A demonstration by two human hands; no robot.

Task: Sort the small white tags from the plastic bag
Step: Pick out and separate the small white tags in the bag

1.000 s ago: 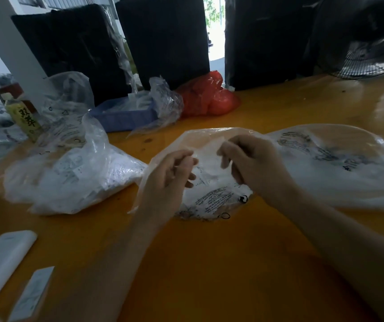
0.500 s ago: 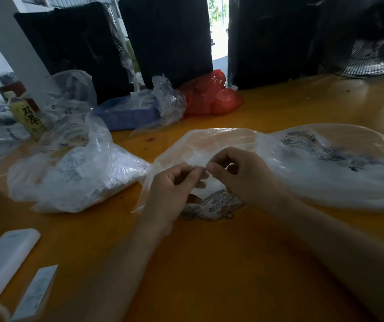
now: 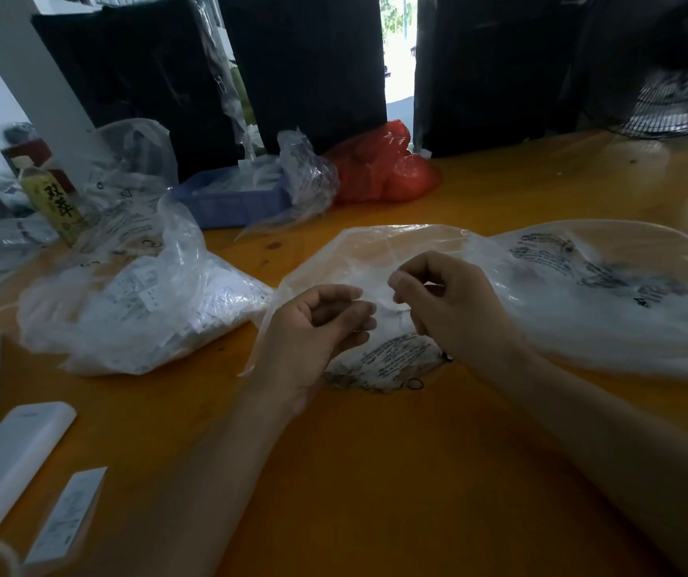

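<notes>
Two curled hands, left hand and right hand, pinching crinkled clear plastic bag with black print.

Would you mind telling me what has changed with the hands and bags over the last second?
The left hand and right hand, fingertips together half a second ago, have drawn slightly apart over the middle plastic bag. The other bags, blue tray and bottle stayed put.
</notes>
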